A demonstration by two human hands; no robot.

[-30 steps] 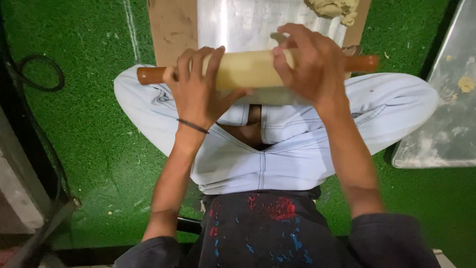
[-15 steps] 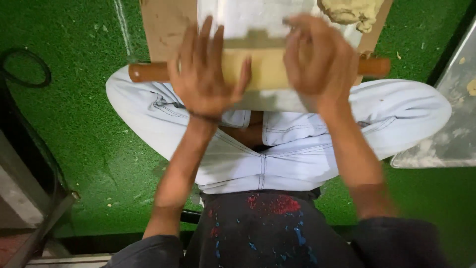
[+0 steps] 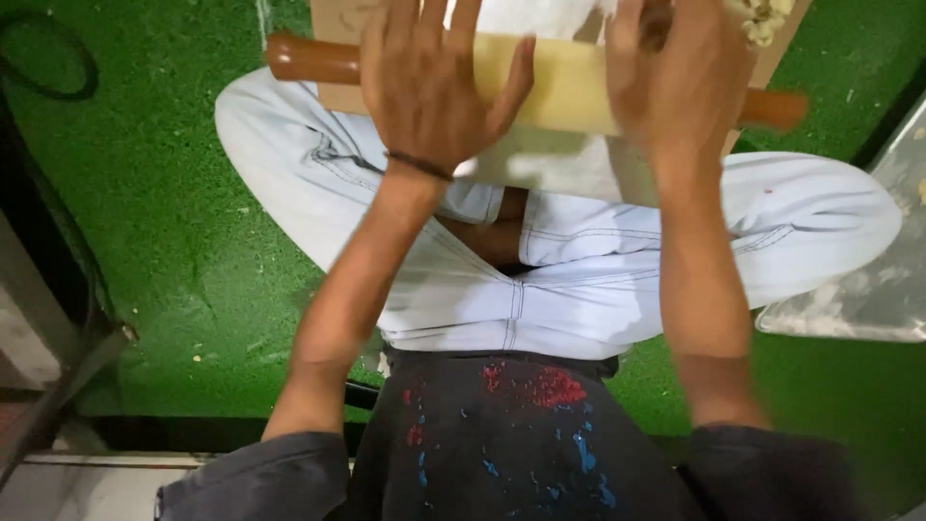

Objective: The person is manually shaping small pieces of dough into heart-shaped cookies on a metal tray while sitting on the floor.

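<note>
Hands flat and open, neither clenched: the left hand [image 3: 429, 82] and right hand [image 3: 680, 72] press palms-down on the pin [image 3: 564, 82], which lies across the board [image 3: 338, 19] from nine to three o'clock, above the knees. Dough [image 3: 762, 17] sits at one o'clock.

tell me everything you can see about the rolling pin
The rolling pin looks wooden, with a pale, thick barrel and darker reddish-brown handles jutting out at both ends. It lies almost level across the board, its right end a little lower. The left hand and right hand press flat on the barrel with open palms and spread fingers, neither gripping the handles.
</note>
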